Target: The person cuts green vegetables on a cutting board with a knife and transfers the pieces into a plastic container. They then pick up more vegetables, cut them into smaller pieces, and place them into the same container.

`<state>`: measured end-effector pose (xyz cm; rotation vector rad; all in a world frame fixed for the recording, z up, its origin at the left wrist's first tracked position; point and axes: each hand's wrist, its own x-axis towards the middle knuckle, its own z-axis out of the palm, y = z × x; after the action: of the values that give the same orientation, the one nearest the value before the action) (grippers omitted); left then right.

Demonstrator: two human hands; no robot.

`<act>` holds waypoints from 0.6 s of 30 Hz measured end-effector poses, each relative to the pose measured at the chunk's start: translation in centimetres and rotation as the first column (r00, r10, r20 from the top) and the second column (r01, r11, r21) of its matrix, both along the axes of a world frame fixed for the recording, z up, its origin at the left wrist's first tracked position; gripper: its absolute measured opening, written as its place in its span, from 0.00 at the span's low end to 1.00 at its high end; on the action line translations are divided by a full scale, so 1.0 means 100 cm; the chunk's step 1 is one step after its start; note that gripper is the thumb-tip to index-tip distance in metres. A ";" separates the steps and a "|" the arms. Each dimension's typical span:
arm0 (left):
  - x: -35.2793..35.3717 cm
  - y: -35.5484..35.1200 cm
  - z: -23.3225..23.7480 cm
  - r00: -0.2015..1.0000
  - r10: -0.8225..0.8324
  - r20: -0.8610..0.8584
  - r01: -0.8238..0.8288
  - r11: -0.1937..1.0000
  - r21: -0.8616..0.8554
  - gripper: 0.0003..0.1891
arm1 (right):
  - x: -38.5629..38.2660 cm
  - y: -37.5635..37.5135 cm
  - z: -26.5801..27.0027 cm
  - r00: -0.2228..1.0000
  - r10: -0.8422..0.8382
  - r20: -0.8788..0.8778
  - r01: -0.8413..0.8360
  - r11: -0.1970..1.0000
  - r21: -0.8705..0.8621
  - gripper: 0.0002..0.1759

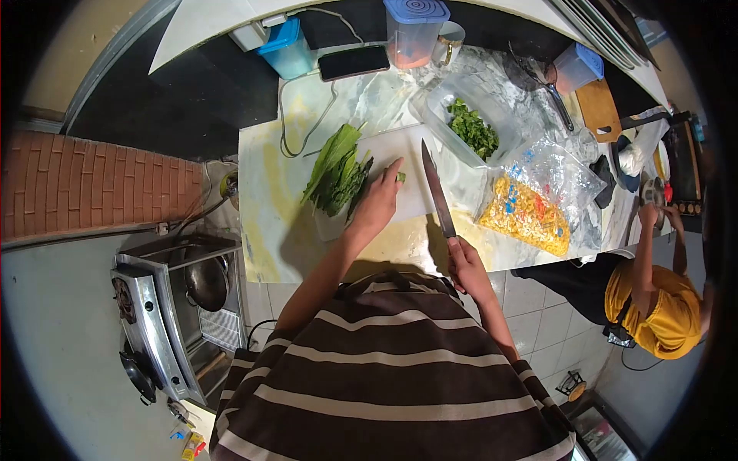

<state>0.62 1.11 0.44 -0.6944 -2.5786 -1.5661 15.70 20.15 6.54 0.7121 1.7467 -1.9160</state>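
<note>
My right hand (466, 265) is wrapped round the handle of a long kitchen knife (437, 182). Its blade points away from me over the right side of a white cutting board (416, 201). My left hand (377, 201) is closed over some leafy greens on the board, its index finger stretched forward. A small green bit shows just right of its fingers; what lies under the palm is hidden. More long leafy greens (334, 173) lie to its left. Behind the knife, a clear plastic container (440, 123) holds chopped greens (471, 129).
Right of the board lies a clear bag of yellow chopped pieces (526, 215). A phone (354, 63), lidded tubs (416, 34), a mug (448, 43) and a strainer (555, 96) line the back. A person in yellow (653, 307) works at far right; a gas stove (146, 330) stands left.
</note>
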 end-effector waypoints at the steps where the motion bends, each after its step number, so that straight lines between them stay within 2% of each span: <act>1: 0.003 0.003 0.008 0.989 0.035 0.145 -0.020 0.995 -0.101 0.16 | -0.001 -0.001 0.003 1.000 0.009 0.017 -0.010 1.000 0.020 0.19; 2: 0.005 0.005 0.013 0.956 0.082 0.281 -0.024 0.979 -0.203 0.17 | -0.002 -0.002 0.005 0.999 0.018 0.034 -0.019 0.999 0.040 0.20; 3: 0.006 0.006 0.011 0.957 0.081 0.280 -0.024 0.979 -0.201 0.17 | -0.002 -0.004 0.005 0.999 0.017 0.033 -0.019 0.999 0.042 0.20; 5: 0.006 0.008 0.002 0.987 0.106 0.125 -0.074 0.968 -0.240 0.19 | -0.001 -0.007 0.005 0.999 0.013 0.030 -0.014 0.999 0.041 0.19; 6: 0.006 0.007 -0.002 0.987 0.105 0.120 -0.074 0.969 -0.237 0.19 | 0.000 -0.007 0.003 0.999 0.012 0.039 -0.013 1.000 0.026 0.19; 8: 0.006 0.005 -0.011 0.998 0.021 -0.063 -0.035 0.973 -0.226 0.18 | 0.002 -0.008 0.000 1.000 0.011 0.023 -0.012 1.000 0.026 0.19; 12: 0.010 0.003 -0.019 0.997 0.042 -0.058 -0.052 0.982 -0.179 0.15 | 0.004 -0.011 0.003 0.999 0.005 0.046 -0.006 1.000 0.024 0.19; 14: 0.012 0.002 -0.017 0.978 0.052 -0.201 -0.106 0.958 -0.267 0.12 | 0.005 -0.012 0.001 0.999 0.020 0.037 -0.022 0.998 0.058 0.19; 15: 0.013 0.003 -0.014 0.978 0.051 -0.202 -0.105 0.958 -0.266 0.12 | 0.006 -0.012 -0.001 0.999 0.037 0.027 -0.039 0.995 0.092 0.20; 17: 0.014 0.005 -0.008 0.990 0.126 -0.062 -0.132 0.986 -0.103 0.11 | 0.007 -0.011 -0.007 0.999 0.053 0.011 -0.054 0.992 0.118 0.21; 18: 0.015 0.004 -0.009 0.990 0.125 -0.059 -0.131 0.986 -0.104 0.11 | 0.008 -0.011 -0.009 0.998 0.070 -0.005 -0.069 0.987 0.144 0.21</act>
<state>2.11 1.51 -0.45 -0.5559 -2.6273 -1.3632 16.54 19.07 5.62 0.6828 1.9052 -1.7648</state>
